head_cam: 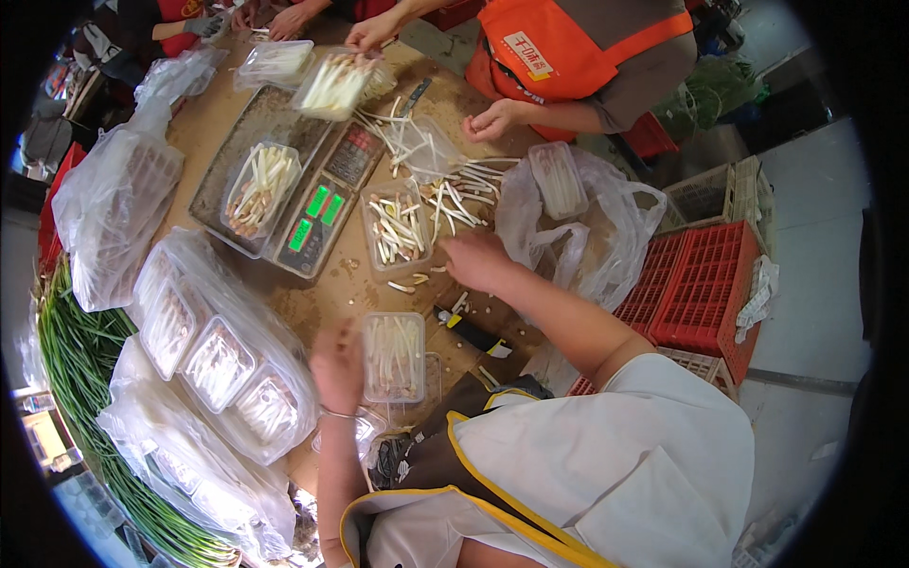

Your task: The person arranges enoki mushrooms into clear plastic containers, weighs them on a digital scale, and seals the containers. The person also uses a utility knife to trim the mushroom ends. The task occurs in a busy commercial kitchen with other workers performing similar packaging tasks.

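Note:
My left hand (337, 366) is just left of a clear plastic box (394, 357) of long pale stems; it is blurred, and whether it touches the box is hard to tell. My right hand (477, 260) reaches to loose white stems (458, 206) at the right of an open plastic box (396, 226) of cut stem pieces. Its fingertips are partly hidden. A digital scale (312, 220) with lit green displays bears another open box of stems (263, 188). A black-and-yellow handled tool (474, 334) lies near the table's right edge.
Bagged boxes (220, 362) line the left side, beside long green stalks (92, 383). A plastic bag with a box (557, 181) lies at the right, near red crates (699, 291). Across the table, a co-worker in an orange apron (547, 50) holds a filled box (337, 85).

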Action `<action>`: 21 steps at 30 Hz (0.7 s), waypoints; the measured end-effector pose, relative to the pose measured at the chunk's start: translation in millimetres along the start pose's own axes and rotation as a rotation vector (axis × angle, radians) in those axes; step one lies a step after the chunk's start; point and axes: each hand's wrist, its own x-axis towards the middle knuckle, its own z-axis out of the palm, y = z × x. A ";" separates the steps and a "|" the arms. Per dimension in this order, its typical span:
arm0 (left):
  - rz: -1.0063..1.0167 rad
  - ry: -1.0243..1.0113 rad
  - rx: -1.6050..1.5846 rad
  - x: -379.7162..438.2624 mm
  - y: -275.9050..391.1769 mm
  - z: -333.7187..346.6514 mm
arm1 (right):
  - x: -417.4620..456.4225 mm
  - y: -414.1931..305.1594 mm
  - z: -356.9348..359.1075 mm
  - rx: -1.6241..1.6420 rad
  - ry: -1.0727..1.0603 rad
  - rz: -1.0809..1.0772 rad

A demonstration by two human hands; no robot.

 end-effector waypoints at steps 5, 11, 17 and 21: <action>0.016 0.312 0.247 81.6 -23.8 -66.3 | 2.3 -30.9 -2.2 0.364 -0.001 -0.206; -0.043 0.357 0.323 176.1 -63.2 -112.1 | 72.7 -76.8 -36.5 0.727 0.201 -0.348; -0.162 0.204 0.140 226.5 -68.1 -109.7 | 169.7 -115.5 -53.8 0.691 0.536 -0.486; -0.006 0.209 0.208 248.7 -60.9 -81.7 | 222.8 -133.5 -42.2 0.671 0.516 -0.334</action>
